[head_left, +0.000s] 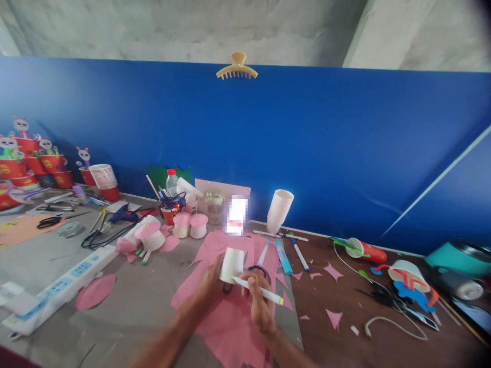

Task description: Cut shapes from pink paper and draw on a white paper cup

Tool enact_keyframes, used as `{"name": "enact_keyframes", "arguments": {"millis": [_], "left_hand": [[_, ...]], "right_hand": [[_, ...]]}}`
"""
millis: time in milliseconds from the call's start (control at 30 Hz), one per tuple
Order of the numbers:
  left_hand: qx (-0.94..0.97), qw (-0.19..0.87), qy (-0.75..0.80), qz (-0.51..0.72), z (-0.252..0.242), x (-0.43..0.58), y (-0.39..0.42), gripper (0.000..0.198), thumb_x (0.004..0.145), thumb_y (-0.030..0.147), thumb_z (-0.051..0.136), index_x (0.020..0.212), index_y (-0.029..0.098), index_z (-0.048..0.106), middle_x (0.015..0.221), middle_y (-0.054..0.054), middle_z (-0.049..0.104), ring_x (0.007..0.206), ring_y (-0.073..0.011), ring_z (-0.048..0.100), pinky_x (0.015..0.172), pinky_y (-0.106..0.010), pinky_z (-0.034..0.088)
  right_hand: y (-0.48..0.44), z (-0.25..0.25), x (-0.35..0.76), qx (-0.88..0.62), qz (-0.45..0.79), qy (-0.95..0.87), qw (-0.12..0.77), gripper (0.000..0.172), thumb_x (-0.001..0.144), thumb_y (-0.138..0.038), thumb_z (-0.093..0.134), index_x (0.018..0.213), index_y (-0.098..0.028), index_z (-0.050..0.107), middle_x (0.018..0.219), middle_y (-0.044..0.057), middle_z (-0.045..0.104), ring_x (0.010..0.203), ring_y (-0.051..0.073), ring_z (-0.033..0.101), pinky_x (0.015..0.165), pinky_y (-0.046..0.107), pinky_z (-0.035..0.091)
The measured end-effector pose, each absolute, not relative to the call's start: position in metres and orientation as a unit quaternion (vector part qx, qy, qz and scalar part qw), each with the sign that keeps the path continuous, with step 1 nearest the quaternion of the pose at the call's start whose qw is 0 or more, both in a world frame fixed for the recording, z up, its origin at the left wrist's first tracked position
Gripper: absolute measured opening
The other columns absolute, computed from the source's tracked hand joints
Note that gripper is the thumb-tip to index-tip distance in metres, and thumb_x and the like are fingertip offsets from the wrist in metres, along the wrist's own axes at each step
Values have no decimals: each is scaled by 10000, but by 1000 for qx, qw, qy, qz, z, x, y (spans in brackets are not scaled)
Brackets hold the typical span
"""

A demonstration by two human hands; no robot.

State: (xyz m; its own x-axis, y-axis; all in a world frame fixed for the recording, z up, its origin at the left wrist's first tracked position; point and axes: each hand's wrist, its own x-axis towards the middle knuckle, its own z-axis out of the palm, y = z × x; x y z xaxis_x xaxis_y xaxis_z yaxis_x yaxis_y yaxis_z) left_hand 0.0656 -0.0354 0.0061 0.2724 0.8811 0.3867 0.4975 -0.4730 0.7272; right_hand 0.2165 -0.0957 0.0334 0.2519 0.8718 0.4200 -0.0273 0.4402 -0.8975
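Observation:
A white paper cup (232, 265) is upside down over the pink paper (220, 324), its narrower end upward. The fingers of my left hand (213, 276) are closed around its left side. In my right hand (261, 304) is a white marker (271, 295) with a yellow end, pinched like a pen. Its tip touches or nearly touches the cup's lower right edge; I cannot tell which. Partly covered by my right hand, the scissors (258, 271) lie on the paper. A light blue box (283, 258) and a blue-tipped marker (300, 255) are just beyond it.
Pink-topped cups (198, 226) stand back left, near a glass jar (215, 207). A stack of white cups (279, 210) leans by the blue partition (326, 138). A power strip (63, 286) lies left; cables (379, 294), paper scraps (334, 319) and a red cup (370, 251) lie right.

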Motion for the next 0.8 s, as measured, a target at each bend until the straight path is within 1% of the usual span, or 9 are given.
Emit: {"name": "enact_keyframes", "arguments": {"millis": [100, 200, 333, 433, 533, 600, 700, 800], "left_hand": [[761, 250, 461, 381, 8, 66, -36, 350, 846, 175, 536, 1192, 188, 581, 864, -66, 760, 660, -210, 683, 622, -323, 516], [760, 257, 467, 371, 11, 66, -35, 425, 817, 160, 538, 1241, 185, 554, 852, -54, 755, 637, -208, 678, 590, -314, 499], [758, 272, 479, 350, 18, 67, -35, 492, 760, 156, 573, 1252, 162, 561, 807, -52, 736, 627, -204, 668, 597, -305, 492], [751, 281, 485, 349, 21, 67, -36, 495, 759, 160, 576, 1254, 154, 573, 818, -67, 745, 643, -207, 667, 604, -300, 483], [744, 291, 485, 356, 23, 68, -38, 436, 794, 197, 561, 1228, 158, 587, 783, -61, 744, 634, -212, 661, 589, -299, 467], [742, 299, 480, 360, 23, 68, -38, 431, 810, 207, 538, 1235, 146, 579, 759, -59, 737, 612, -211, 651, 574, -303, 458], [742, 297, 478, 363, 23, 68, -38, 460, 780, 178, 538, 1236, 130, 575, 790, -77, 749, 626, -213, 650, 586, -308, 462], [741, 290, 480, 370, 22, 67, -36, 484, 747, 155, 553, 1229, 128, 582, 810, -86, 760, 637, -212, 652, 595, -300, 466]], "right_hand": [[-98, 36, 216, -401, 336, -536, 663, 464, 974, -598, 537, 770, -218, 709, 546, -21, 539, 474, 151, 494, 458, 252, 405], [-99, 37, 217, -395, 333, -555, 652, 434, 984, -575, 535, 795, -226, 712, 555, -24, 536, 493, 157, 499, 483, 263, 417], [-98, 36, 218, -396, 323, -567, 646, 431, 994, -553, 522, 779, -222, 696, 563, -23, 540, 507, 158, 497, 501, 270, 419], [-98, 34, 217, -404, 307, -571, 645, 425, 997, -532, 522, 766, -218, 691, 583, -18, 548, 524, 161, 505, 516, 277, 426], [-97, 34, 216, -418, 305, -542, 662, 440, 1000, -558, 503, 798, -218, 695, 584, -17, 554, 530, 166, 519, 517, 277, 439], [-97, 34, 217, -426, 309, -518, 674, 462, 990, -593, 501, 795, -218, 686, 580, -14, 560, 535, 170, 533, 521, 278, 455], [-97, 36, 218, -434, 321, -510, 670, 503, 969, -639, 507, 745, -218, 669, 560, -11, 553, 520, 169, 527, 514, 280, 456], [-97, 37, 218, -440, 339, -514, 654, 502, 943, -644, 539, 709, -220, 670, 531, -19, 529, 478, 158, 488, 468, 272, 409]]}}
